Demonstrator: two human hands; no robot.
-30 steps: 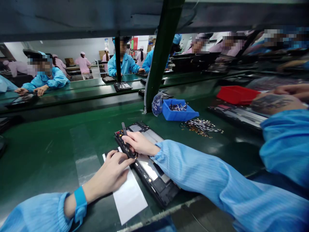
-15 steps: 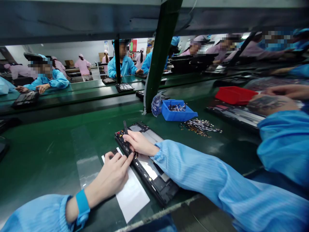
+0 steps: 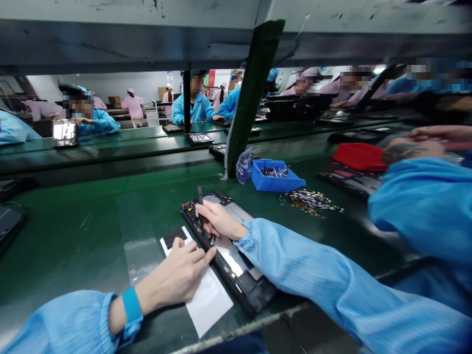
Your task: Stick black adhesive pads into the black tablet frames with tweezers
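I've got my left grip [image 3: 177,275] curled on white paper [image 3: 208,307] just beside the tablet housing [image 3: 254,287], can't tell how tightly, and my right grip [image 3: 217,221] pinching a black pick [image 3: 200,204] over that housing. Beyond it, on the green bench [image 3: 73,236], sit a blue bin [image 3: 276,183] and scattered metal parts [image 3: 309,202]; farther back, a co-worker [image 3: 195,105] in blue and people in pink [image 3: 132,105].

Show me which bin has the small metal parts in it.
The blue bin, left of the red bin, holds the small metal parts; the red bin shows none from this view.
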